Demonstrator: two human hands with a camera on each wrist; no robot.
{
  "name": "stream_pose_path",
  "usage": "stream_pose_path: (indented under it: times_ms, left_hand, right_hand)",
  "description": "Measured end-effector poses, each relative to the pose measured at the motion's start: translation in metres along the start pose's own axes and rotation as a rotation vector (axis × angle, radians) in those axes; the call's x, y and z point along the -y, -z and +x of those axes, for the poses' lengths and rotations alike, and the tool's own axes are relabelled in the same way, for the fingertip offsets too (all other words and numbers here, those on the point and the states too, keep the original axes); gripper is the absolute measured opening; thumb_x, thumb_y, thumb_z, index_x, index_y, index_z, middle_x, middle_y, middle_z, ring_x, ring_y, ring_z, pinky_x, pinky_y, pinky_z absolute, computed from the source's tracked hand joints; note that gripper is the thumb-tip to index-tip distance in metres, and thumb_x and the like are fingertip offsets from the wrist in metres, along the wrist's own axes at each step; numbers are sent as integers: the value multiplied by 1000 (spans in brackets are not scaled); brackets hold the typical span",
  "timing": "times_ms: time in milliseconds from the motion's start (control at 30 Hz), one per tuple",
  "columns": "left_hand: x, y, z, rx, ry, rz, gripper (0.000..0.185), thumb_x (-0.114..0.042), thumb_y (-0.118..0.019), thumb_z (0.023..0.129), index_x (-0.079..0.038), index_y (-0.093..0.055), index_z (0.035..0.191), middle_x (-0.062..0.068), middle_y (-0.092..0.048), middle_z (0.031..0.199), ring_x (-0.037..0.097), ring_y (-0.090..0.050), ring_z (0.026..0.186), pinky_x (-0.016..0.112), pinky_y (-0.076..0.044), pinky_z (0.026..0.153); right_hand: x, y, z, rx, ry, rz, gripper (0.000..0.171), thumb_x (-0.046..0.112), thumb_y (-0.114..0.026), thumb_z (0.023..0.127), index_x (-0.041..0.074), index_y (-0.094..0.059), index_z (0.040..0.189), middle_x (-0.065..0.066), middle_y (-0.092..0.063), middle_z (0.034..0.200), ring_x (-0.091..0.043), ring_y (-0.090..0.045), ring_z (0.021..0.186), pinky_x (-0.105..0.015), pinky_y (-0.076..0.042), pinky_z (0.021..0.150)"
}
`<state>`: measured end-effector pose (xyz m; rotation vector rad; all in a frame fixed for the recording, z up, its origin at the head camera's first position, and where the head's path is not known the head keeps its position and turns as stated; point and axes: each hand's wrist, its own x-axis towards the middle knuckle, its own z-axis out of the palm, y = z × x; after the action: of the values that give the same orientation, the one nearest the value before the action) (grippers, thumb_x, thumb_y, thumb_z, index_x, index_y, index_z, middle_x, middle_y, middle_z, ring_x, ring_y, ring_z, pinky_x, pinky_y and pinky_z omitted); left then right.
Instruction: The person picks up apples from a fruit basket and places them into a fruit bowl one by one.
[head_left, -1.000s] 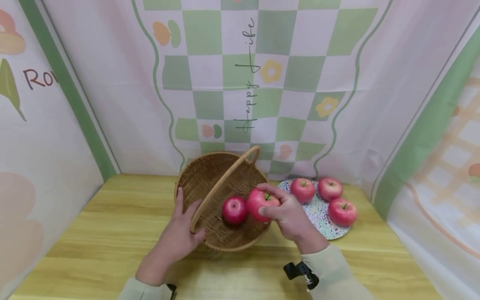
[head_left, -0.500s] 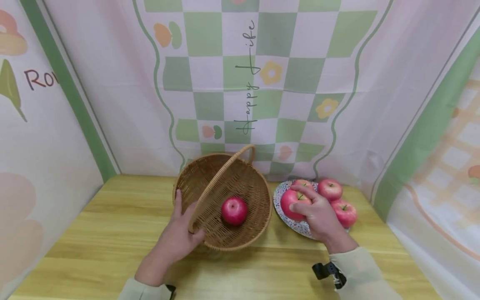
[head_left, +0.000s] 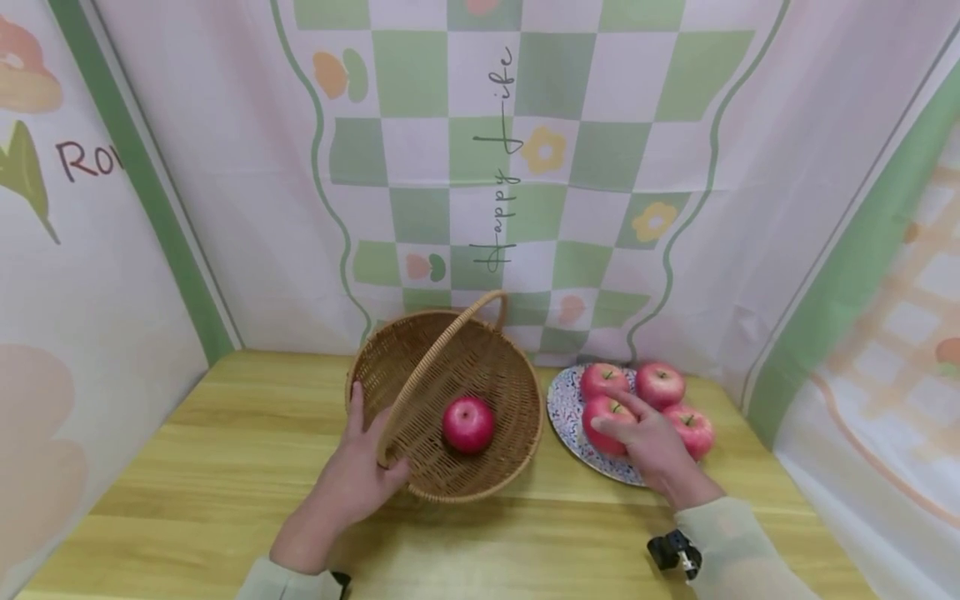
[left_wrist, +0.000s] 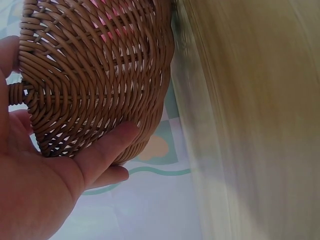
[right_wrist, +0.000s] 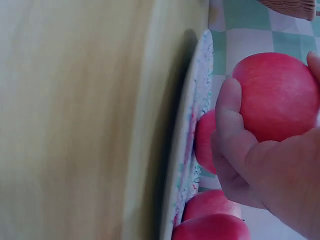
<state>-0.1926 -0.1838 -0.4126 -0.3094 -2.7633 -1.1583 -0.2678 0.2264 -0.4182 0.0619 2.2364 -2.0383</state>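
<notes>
Apple (head_left: 609, 414) — red, resting on the patterned plate (head_left: 564, 414) at the right of the counter (head_left: 225, 467), gripped by the right hand (head_left: 651, 446) with the fingers (right_wrist: 231, 112) curled round it; three more apples (head_left: 660, 385) are crowded on the same plate just beside it. Wicker basket (head_left: 420, 358) — set left of the plate, tilted, its rim held by the left hand (head_left: 352, 479) with the fingers (left_wrist: 107, 150) closed against the weave; one apple (head_left: 468, 424) is lying inside.
</notes>
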Motion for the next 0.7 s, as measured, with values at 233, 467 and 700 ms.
stream_pose_path:
  times_ms: [233,467,700]
  left_hand:
    - [-2,0,-1,-1,8,-4,77,-14,-71,87,-5,-34,154,15,23,161,7,-52,51,25,-49,50]
    - [-2,0,-1,2,9,-11,77,-14,-71,87,-6,-33,154,15,23,161,7,-52,51,25,-48,49]
    - [-1,0,-1,2,15,-23,78,-14,-71,88,-6,-33,155,15,23,161,6,-53,53,25,-49,50]
  right_hand:
    - [-7,-3,3,-65,-32,-97,75,10,-73,90,10,-34,153,-27,-37,146,-20,-64,96,-40,-56,80]
    - [-7,-3,4,-44,-33,-156,84,-5,-68,81,7,-28,154,-28,-23,150,-26,-52,105,-33,-55,73]
    - [-4,-7,4,36,58,-326,86,-1,-72,80,7,-29,155,-24,-29,153,-30,-57,98,-37,-56,72]
